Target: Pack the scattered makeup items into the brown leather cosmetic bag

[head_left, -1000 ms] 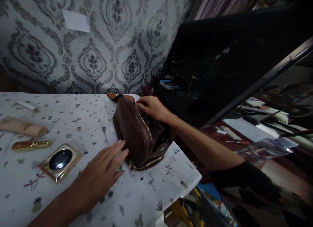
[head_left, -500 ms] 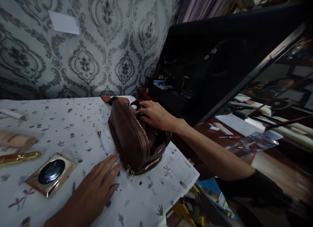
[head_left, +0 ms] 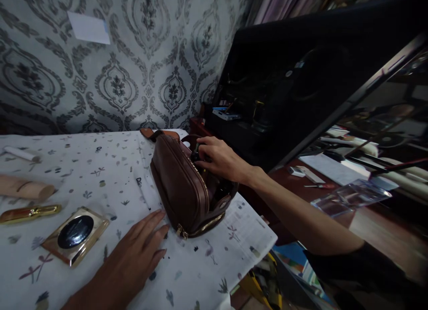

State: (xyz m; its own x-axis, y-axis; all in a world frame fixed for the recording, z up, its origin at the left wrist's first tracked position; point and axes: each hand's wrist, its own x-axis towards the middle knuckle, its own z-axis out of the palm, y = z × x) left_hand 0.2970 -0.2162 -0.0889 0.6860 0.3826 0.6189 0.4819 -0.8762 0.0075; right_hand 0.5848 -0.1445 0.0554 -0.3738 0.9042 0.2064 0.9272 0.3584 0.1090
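A brown leather makeup bag (head_left: 180, 185) stands unzipped on the patterned white tablecloth. Over its opening, my right hand (head_left: 220, 158) has its fingers curled down inside; a small dark item shows by the fingertips, too dim to name. A round white top (head_left: 186, 144) peeks out beside those fingers. My left hand (head_left: 133, 252) lies on the cloth with fingers stretched out, its tips close to the bag's lower front corner. To its left is a gold square compact (head_left: 75, 235) with a dark oval centre. A slim white stick (head_left: 144, 195) lies left of the bag.
At the left are a gold-trimmed tube (head_left: 30, 213), a beige bottle (head_left: 26, 187) and a white tube (head_left: 22, 153). Behind my right arm stands a large black screen (head_left: 301, 78). A clear plastic case (head_left: 351, 197) sits on the dark red desk. The tablecloth's edge drops off at right.
My right hand has shifted slightly within the bag's opening, with fingers more curled and a dark item showing by them. My left hand stays put. The whole view has drifted a little.
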